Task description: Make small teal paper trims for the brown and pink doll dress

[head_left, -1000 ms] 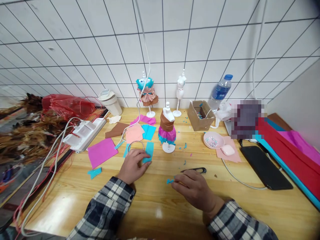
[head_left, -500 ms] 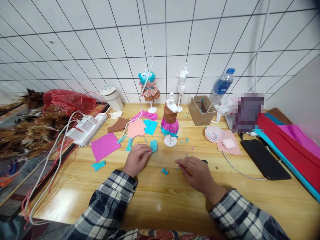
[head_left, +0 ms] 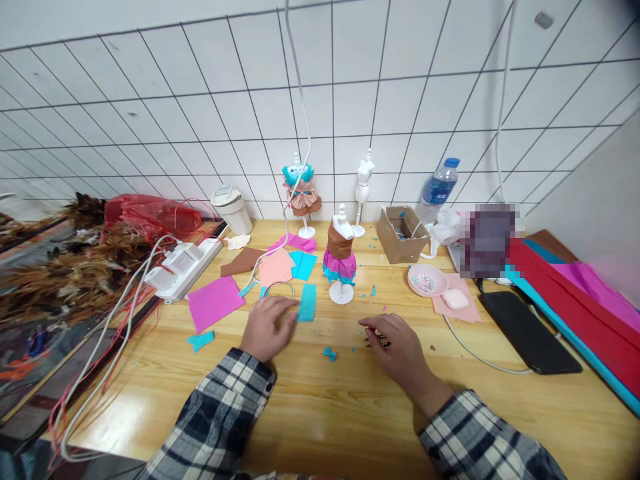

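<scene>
My left hand (head_left: 266, 328) rests low over the table, thumb apart from the loosely bent fingers. A teal crepe-paper rectangle (head_left: 307, 303) lies flat just beside its fingertips. Behind the knuckles is a thin ring (head_left: 280, 287), partly covered. My right hand (head_left: 395, 341) is curled at the right of centre around a small dark object (head_left: 384, 341), mostly hidden by the fingers. A tiny blue bow (head_left: 330, 354) lies between the hands. Farther back stands a mini dress form (head_left: 341, 247) wearing a brown top and a magenta skirt with blue trim.
Two more dress forms, one dressed (head_left: 303, 190) and one bare (head_left: 363, 187), stand by the wall. Left are paper pieces and a power strip (head_left: 185, 267). Right are a cardboard box (head_left: 403, 240), a pink bead dish (head_left: 425, 280), a phone (head_left: 533, 330) and coloured sheets (head_left: 575, 300).
The teal paper now shows as a full flat rectangle, clear of my left fingertips, which have drawn slightly left. My right fingers have curled in, with the dark object now under them. The view has tilted upward.
</scene>
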`<action>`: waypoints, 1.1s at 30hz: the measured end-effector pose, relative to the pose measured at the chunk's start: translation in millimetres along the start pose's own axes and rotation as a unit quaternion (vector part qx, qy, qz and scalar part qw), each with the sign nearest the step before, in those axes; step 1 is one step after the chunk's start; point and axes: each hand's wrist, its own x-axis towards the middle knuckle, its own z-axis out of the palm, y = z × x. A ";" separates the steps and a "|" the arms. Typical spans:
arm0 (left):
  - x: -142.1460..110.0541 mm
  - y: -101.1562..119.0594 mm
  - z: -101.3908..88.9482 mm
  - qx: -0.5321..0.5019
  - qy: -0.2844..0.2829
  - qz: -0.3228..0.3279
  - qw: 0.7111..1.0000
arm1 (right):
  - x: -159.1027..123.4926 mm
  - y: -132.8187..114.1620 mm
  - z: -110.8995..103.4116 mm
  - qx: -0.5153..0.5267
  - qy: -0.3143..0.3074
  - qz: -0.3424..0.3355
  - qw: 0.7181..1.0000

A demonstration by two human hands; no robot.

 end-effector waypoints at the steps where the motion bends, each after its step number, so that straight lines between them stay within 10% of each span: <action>1: -0.5 -5.9 -3.1 0.008 0.004 -0.013 1.000 | 0.0 0.7 -0.4 0.004 0.002 0.004 1.000; 9: 1.0 -26.1 -9.5 -0.006 -0.052 -0.088 0.995 | -0.1 2.8 -3.7 0.017 0.002 0.012 1.000; 19: -33.0 64.2 10.5 -0.394 0.047 -0.137 0.908 | 3.1 -47.1 -1.5 0.060 0.030 -0.024 0.997; 33: -35.5 94.5 10.1 -0.377 -0.044 -0.019 0.925 | 1.1 -63.0 3.1 0.116 0.068 0.034 0.990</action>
